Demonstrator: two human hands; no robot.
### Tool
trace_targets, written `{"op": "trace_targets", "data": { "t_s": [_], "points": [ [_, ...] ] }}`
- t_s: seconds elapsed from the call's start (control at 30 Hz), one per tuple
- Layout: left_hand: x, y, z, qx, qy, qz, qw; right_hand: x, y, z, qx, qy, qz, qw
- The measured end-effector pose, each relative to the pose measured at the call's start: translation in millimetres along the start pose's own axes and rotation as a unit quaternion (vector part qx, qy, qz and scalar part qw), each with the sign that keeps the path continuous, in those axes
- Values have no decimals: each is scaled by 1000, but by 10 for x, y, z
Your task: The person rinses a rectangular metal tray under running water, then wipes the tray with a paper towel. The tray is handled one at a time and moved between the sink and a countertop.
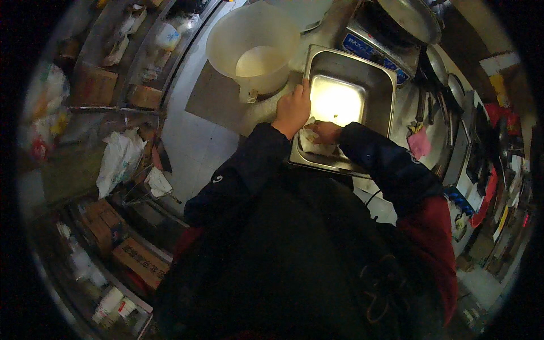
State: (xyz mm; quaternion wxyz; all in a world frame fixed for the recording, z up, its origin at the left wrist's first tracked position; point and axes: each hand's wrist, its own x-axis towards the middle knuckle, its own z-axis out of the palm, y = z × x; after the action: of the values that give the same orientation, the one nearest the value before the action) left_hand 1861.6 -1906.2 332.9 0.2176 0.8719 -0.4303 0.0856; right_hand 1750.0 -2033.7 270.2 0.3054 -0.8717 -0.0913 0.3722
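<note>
A deep rectangular stainless-steel pan (376,91) stands before me, its bottom shining brightly under a light. My left hand (294,109) grips the pan's left rim, fingers along the edge. Inside the near left corner, my right hand (326,132) holds a pale cloth (313,144) against the steel. The fingers partly cover the cloth. A small dark speck shows on the pan's bottom, just beyond my right hand.
Left of the pan stands a large translucent plastic jug (259,74). A steel appliance with a blue label (369,53) sits behind, near several pans (410,21). A pink cloth (418,142) lies at right. Shelves at left hold cardboard boxes (95,87).
</note>
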Motion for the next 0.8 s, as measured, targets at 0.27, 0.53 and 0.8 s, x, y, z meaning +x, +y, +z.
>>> {"op": "trace_targets", "data": {
  "t_s": [0.27,0.53,0.8],
  "points": [
    [-42,15,-25,36,-13,6,999,67,-188,281,-16,-61,-34,997],
    [-57,48,-38,33,-3,-3,999,-243,666,-119,-52,111,73,990],
    [-83,29,9,20,-3,-23,1000,233,830,-255,-101,276,147,944]
  ]
}}
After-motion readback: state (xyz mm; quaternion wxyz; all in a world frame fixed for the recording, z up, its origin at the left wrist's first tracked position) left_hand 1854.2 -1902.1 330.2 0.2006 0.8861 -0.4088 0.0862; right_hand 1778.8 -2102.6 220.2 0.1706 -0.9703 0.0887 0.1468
